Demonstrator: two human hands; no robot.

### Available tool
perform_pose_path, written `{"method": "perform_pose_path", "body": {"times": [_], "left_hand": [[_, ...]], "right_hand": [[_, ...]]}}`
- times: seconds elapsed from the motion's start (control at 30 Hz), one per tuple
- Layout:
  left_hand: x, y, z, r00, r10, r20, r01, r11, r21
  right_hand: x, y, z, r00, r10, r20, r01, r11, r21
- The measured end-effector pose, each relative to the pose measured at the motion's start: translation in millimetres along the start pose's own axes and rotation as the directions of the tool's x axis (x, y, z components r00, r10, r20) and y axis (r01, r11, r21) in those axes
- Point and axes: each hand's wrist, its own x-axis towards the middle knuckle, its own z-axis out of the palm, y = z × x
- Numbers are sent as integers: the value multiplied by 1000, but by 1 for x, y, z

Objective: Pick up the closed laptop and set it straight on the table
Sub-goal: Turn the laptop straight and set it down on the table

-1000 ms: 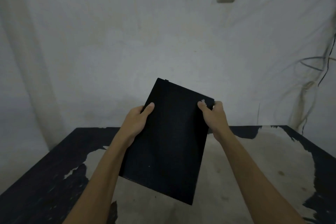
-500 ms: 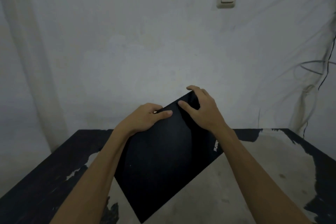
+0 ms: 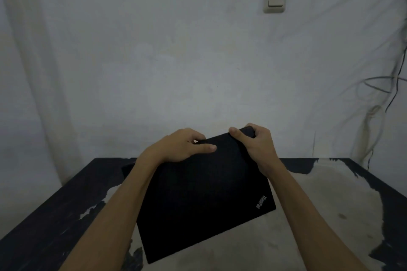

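Observation:
The closed black laptop (image 3: 204,196) hangs over the table (image 3: 330,200), lid side facing me, with a small logo near its right corner. It is skewed, its far edge raised and its right side turned away from me. My left hand (image 3: 182,146) grips the far edge left of centre, thumb lying on the lid. My right hand (image 3: 256,145) clasps the far right corner, fingers curled over the edge. Whether the near edge touches the tabletop I cannot tell.
The table has a dark, worn top with a large pale patch in the middle and right. A white wall stands close behind it, with a light switch (image 3: 275,0) high up and loose cables (image 3: 383,92) hanging at the right.
The laptop has turned from standing lengthwise to lying more crosswise and has come lower toward the table. Both hands shifted from its sides to its far edge.

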Motion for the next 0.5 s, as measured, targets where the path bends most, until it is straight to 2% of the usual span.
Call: {"method": "perform_pose_path", "body": {"times": [0.1, 0.2, 0.3, 0.37, 0.43, 0.5], "left_hand": [[3, 2, -8, 994, -33, -104, 43, 995, 90], [-2, -2, -19, 955, -62, -290, 82, 995, 55], [-17, -12, -30, 886, -63, -460, 120, 988, 96], [-29, -24, -35, 811, -46, -583, 148, 981, 128], [-38, -38, -39, 732, -59, -678, 104, 994, 26], [-44, -50, -38, 696, -145, -703, 4, 980, -198]], "right_hand": [[-4, -4, 0, 999, 13, -35, -10, 998, 63], [-5, -6, 0, 995, -6, -101, 16, 995, 98], [-2, -8, -3, 985, -9, -172, 32, 991, 129], [1, -8, -7, 976, -5, -219, 39, 988, 152], [4, -10, -11, 967, -23, -254, 64, 986, 155], [6, -12, -15, 960, -36, -277, 83, 983, 161]]}}
